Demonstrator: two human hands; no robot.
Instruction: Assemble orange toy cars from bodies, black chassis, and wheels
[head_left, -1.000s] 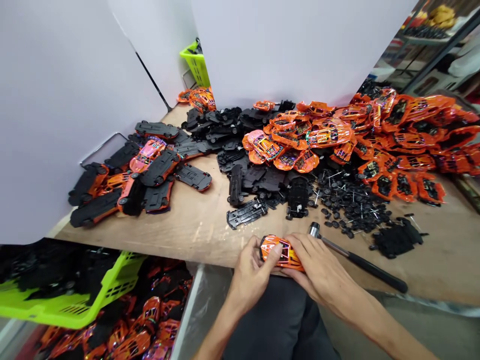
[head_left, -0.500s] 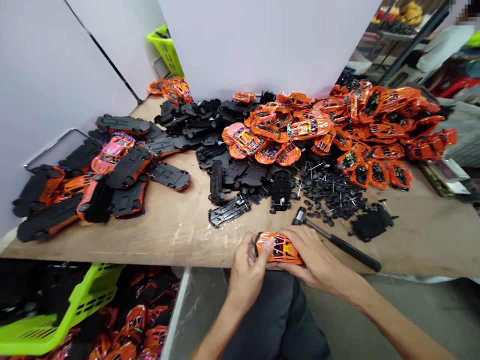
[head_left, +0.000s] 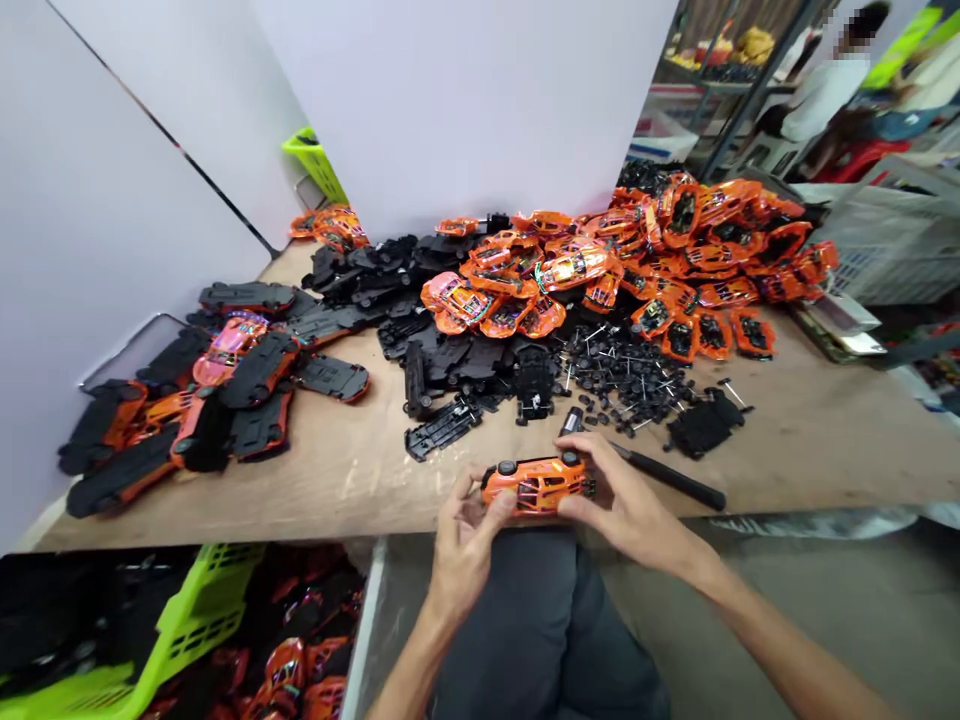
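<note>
An orange toy car [head_left: 541, 486] is held between both hands above the table's front edge, tipped so that its side and wheels show. My left hand [head_left: 466, 535] grips one end, thumb on the near side. My right hand [head_left: 630, 510] holds the other end, with thumb and fingers on opposite sides. Just behind it lies a hammer [head_left: 675, 478] with a black handle; my right hand covers part of it. Small black wheels and axles [head_left: 626, 375] are heaped further back, near a black chassis [head_left: 706, 424].
Orange car shells [head_left: 577, 265] are piled at the back, beside stacked black chassis [head_left: 480, 355]. Assembled cars [head_left: 255, 370] lie in a heap at left. Under the table stands a green basket [head_left: 184, 610]. People sit in the background at right.
The toy car has been rolled in the hands, from its top showing to its side and wheels. The view has shifted to the right.
</note>
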